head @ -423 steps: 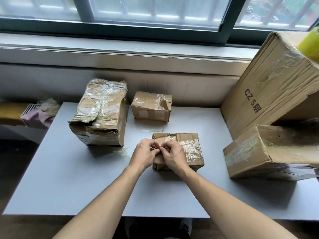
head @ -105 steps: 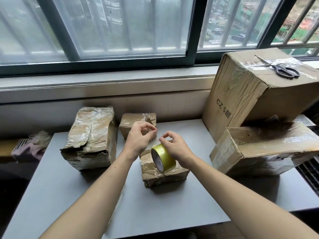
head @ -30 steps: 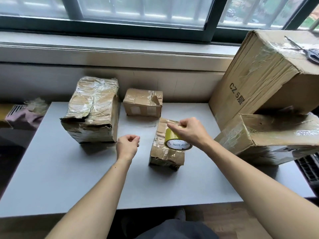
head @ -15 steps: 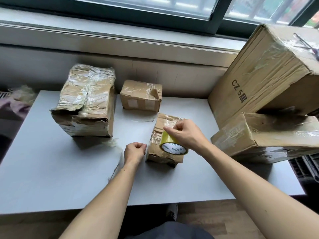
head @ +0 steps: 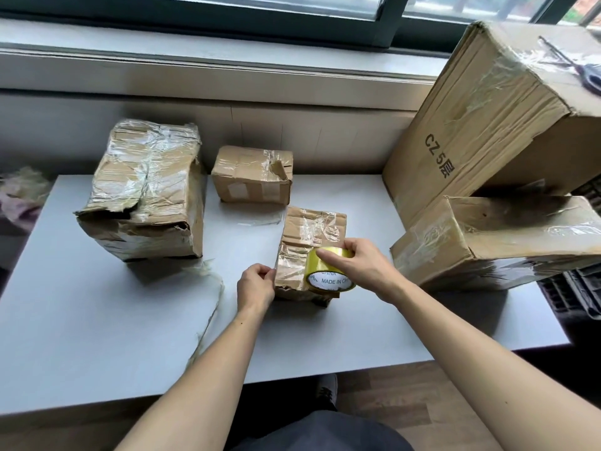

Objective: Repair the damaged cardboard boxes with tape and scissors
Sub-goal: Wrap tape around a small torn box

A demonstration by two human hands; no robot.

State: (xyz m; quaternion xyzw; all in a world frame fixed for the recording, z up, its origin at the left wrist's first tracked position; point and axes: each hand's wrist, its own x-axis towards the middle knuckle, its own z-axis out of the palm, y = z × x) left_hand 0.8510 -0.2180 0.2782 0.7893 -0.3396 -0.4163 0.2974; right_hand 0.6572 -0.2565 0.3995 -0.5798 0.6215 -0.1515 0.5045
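While L hand [head: 256, 285] pinches tape end, R grip [head: 359, 267] holds tape roll [head: 327, 271] (on small box [head: 309, 245]).

A crumpled, tape-patched box [head: 310, 237] sits mid-table with a yellow tape roll [head: 328, 271] against its near end. Scissors [head: 585, 74] lie atop the big carton [head: 494, 125].

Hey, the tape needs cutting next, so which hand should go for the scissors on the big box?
Probably the right hand: the black-handled scissors lie on the large cardboard box on its side. It must first drop the yellow tape roll; the left hand pinches the tape end at the small box.
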